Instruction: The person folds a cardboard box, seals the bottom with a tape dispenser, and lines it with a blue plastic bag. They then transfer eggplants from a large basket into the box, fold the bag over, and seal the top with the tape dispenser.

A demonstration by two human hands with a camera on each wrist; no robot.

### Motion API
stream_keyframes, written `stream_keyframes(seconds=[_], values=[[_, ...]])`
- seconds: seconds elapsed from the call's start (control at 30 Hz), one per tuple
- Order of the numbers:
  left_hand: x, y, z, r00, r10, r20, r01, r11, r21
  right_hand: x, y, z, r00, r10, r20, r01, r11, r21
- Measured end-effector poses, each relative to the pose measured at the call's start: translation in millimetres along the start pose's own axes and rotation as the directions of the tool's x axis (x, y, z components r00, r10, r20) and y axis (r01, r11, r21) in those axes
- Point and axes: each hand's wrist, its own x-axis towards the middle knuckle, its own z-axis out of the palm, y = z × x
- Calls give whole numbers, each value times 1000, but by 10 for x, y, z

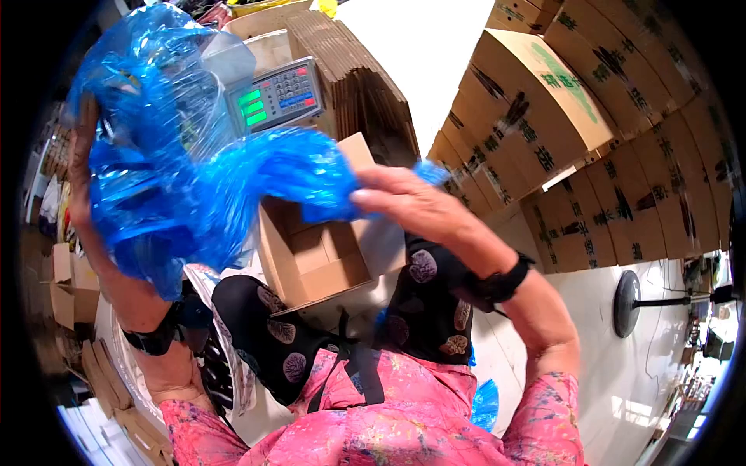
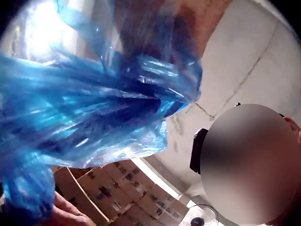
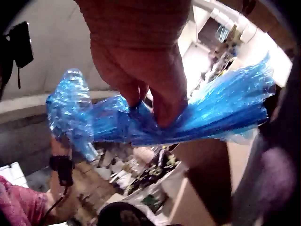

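A crumpled blue plastic bag (image 1: pixel 148 171) stretches between my two hands, over the left side of a small cardboard box in the head view. My right hand (image 1: pixel 412 202) pinches its gathered length between thumb and fingers. The right wrist view shows the same right hand (image 3: pixel 146 70) from behind, with the bunched film (image 3: pixel 225 108) spreading out past the fingers. On the far left, my left hand (image 1: pixel 81 155) is against the bag's wide part. Film (image 2: pixel 164 70) covers that hand in the left wrist view, and its fingers are hidden in the folds.
An open cardboard box (image 1: pixel 330 260) stands before my knees. Behind it are a scale display with keypad (image 1: pixel 276 95) and flattened cartons (image 1: pixel 350 58). Printed cartons (image 1: pixel 536 116) are stacked at right, near a black round-based stand (image 1: pixel 626 303). A lined basket (image 1: pixel 233 380) sits by my left leg.
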Motion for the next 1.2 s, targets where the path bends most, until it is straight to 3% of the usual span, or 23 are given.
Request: stream_keyframes(seconds=[0.03,0.1,0.13,0.17,0.23,0.3,0.37,0.4,0.43,0.5,0.57,0.63,0.67,0.73,0.83,0.9,0.97,1.03,1.1,1.2], values=[[-12,-54,4,999,-54,-3,54,995,-78,163,2,176,998,-61,29,61,998,-5],[-34,-160,10,987,-163,-10,156,959,-236,434,8,445,997,-12,81,-10,964,265],[-45,-127,39,971,-237,25,234,928,-291,549,106,509,996,16,86,-40,959,280],[-40,-111,85,933,-340,118,355,810,-466,651,276,542,993,35,110,-40,998,41],[-32,-80,178,797,-525,297,549,427,-719,808,678,585,986,83,141,-14,901,-433],[-23,-131,362,623,-693,362,656,211,-725,765,915,617,914,362,184,-42,534,-844],[-150,-313,490,709,-490,507,646,161,-747,675,1139,593,975,201,95,-81,717,-692],[-209,-316,579,691,-491,530,640,75,-764,642,965,511,986,154,67,-111,897,-429],[-256,-318,676,673,-484,559,633,-12,-774,660,802,419,949,305,79,-283,935,-213],[-376,-440,822,606,-404,685,664,-218,-715,628,474,321,920,390,43,-390,897,211],[-396,-357,893,588,-354,728,719,-184,-670,569,317,276,943,329,-43,-289,879,379],[-376,-272,937,574,-204,793,773,-184,-607,577,326,178,973,228,-45,-197,910,365],[-380,-148,947,519,-284,806,812,-131,-569,602,344,148,984,171,-56,-140,922,360],[-393,-141,950,474,-189,860,856,-129,-500,609,284,134,993,28,-117,11,949,316],[-374,-118,954,454,-194,870,881,-45,-471,523,-17,45,995,-49,84,10,907,421],[-331,-94,939,447,-278,850,878,-46,-477,477,-29,0,990,2,142,-59,914,402],[-317,-292,866,486,-222,845,860,-51,-508,413,-11,-73,981,60,182,-115,943,312],[-247,-237,851,466,-406,786,855,-21,-518,336,14,-144,996,53,66,-73,940,334],[-258,-479,830,511,-292,808,840,-32,-542,263,91,-254,998,60,-24,-47,933,358],[-225,-508,847,499,-346,794,859,74,-507,245,134,-286,988,38,-149,30,903,428]])
